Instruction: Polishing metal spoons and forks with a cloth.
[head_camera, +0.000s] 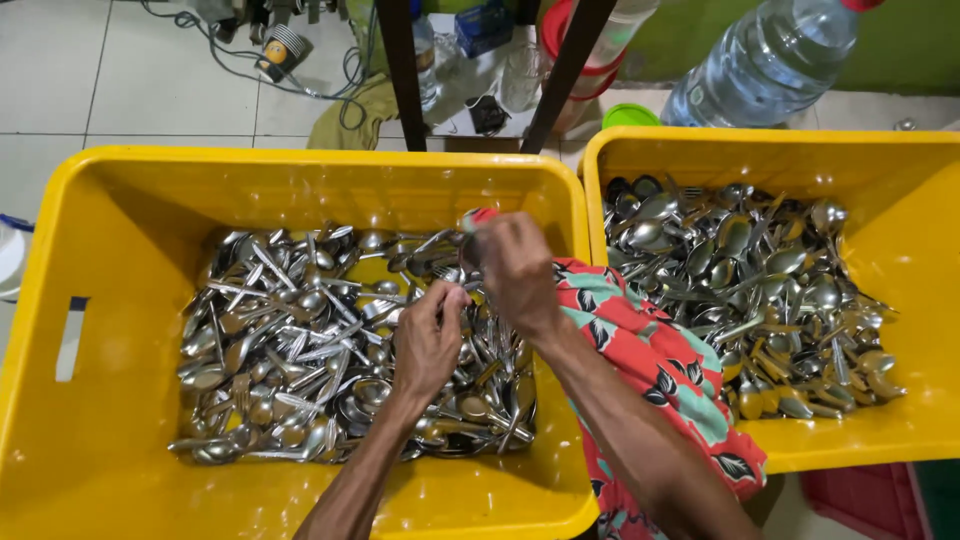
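Two yellow plastic crates sit side by side, both heaped with metal spoons and forks. Both my hands are over the left crate (120, 200). My left hand (428, 340) pinches a piece of cutlery (478, 318) in the pile (300, 340). Just above it, my right hand (515, 270) is closed around a red cloth or scrubber (478, 216) whose tip shows past my fingers. A red, floral-patterned cloth (660, 370) drapes over the rims between the two crates, under my right forearm.
The right crate (900, 150) holds a second heap of spoons (760, 290). Behind the crates stand dark table legs (400, 60), a large clear water bottle (770, 60), a green lid (630, 115), cables and a paper cup (283, 50) on white floor tiles.
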